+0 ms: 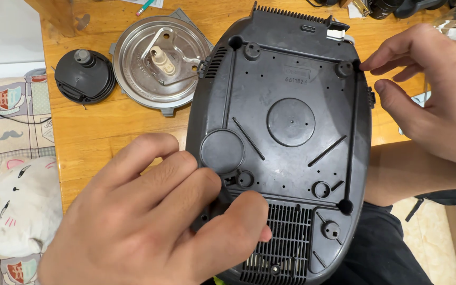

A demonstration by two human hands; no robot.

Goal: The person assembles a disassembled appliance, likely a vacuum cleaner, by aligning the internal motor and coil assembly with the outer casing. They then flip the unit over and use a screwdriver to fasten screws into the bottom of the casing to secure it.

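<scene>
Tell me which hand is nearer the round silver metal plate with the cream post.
Left. The left hand rests on the dark grey plastic base panel, just below the round silver metal plate. The right hand sits at the panel's far edge.

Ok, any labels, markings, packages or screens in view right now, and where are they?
No packages or screens.
Moulded marking: small raised oval with a short line under it, dark grey, upper middle of the appliance base, between the left hand and the right hand.
</scene>
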